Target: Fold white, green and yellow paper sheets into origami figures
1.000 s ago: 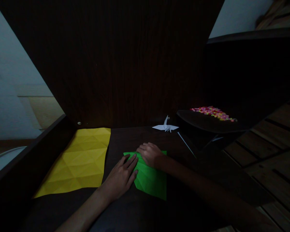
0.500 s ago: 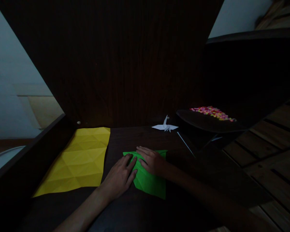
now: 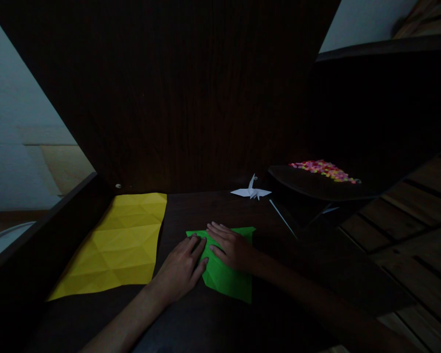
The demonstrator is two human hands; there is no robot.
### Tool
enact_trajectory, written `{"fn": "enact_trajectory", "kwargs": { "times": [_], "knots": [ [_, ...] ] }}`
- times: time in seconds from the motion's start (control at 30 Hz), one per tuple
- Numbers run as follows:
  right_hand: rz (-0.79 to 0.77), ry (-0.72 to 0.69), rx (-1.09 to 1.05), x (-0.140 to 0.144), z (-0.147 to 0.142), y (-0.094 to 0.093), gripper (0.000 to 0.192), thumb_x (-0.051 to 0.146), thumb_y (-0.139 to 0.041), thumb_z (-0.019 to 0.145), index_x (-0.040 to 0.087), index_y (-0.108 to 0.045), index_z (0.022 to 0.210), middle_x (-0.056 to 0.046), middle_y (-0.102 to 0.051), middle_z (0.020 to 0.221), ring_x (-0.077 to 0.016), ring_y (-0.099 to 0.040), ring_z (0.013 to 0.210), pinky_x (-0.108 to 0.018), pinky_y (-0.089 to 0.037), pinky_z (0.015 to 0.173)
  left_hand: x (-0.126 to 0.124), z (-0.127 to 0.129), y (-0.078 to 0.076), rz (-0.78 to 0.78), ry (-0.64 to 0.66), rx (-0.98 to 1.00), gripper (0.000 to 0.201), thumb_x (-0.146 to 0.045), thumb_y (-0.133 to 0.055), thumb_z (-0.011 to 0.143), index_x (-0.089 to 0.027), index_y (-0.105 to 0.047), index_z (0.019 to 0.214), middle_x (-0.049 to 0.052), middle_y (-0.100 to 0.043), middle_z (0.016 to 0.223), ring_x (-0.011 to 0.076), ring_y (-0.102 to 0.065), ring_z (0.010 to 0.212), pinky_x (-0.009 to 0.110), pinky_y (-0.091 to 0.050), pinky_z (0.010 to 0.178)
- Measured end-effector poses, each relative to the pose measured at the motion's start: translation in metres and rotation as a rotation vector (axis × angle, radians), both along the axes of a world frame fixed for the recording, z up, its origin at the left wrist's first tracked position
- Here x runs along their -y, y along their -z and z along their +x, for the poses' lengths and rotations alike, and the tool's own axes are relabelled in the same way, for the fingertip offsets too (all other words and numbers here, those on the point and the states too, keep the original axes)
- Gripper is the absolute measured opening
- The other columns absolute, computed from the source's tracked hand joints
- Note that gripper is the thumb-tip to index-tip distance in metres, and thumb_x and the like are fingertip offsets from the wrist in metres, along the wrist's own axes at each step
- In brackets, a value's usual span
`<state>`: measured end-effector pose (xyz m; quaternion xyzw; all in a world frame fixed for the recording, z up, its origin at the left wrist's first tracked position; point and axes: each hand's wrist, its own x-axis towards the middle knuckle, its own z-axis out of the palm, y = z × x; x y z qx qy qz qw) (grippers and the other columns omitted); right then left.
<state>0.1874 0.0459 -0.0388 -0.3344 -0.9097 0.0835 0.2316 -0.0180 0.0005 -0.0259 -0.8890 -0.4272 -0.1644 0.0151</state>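
Left hand point(image 3: 182, 267) flat, fingers spread, palm down on left edge of green origami paper point(image 3: 226, 277); pressing, not gripping. Right hand point(image 3: 231, 247) also flat, fingers extended left, pressing top part of same sheet. Fingertips of both nearly touching. Green paper lies on dark wooden desk point(image 3: 191, 211), centre. Creased yellow sheet point(image 3: 117, 245) just left. White paper crane point(image 3: 252, 191) behind, near back panel. Tray of coloured beads point(image 3: 325, 170) far right.

A bright green paper point(image 3: 228, 279) lies near on the dark brown tabletop point(image 3: 206, 211), and a yellow sheet point(image 3: 121, 245) creased in a triangle grid lies at left. Far right sit a white paper crane point(image 3: 252, 191) and a black tray point(image 3: 308, 184) of pink, yellow and orange bits point(image 3: 325, 170).
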Motion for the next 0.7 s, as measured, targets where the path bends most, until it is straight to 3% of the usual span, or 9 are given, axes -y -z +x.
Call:
{"fn": "enact_trajectory", "kwargs": {
  "times": [0.33, 0.7],
  "knots": [
    [-0.002, -0.008, 0.043, 0.0007, 0.0022, 0.0024, 0.047, 0.027, -0.047, 0.093, 0.005, -0.048, 0.134, -0.019, -0.045, 0.141, -0.0288, -0.036, 0.135, -0.048, -0.033, 0.11, 0.0, 0.0011, -0.0017, -0.003, -0.005, -0.01, 0.045, -0.038, -0.042, 0.095, -0.014, -0.05, 0.132, 0.017, -0.057, 0.125, 0.0314, -0.055, 0.114, 0.047, -0.048, 0.095],
    [-0.022, -0.063, 0.151, 0.0045, 0.009, -0.0062, 0.058, 0.039, -0.045, 0.095, 0.011, -0.033, 0.144, -0.017, -0.028, 0.151, -0.0301, -0.022, 0.141, -0.052, -0.025, 0.112, -0.0016, 0.0026, 0.0001, 0.005, -0.015, -0.013, 0.046, -0.039, -0.042, 0.095, -0.012, -0.05, 0.132, 0.018, -0.058, 0.123, 0.0322, -0.057, 0.113, 0.047, -0.049, 0.094]
  ]
}}
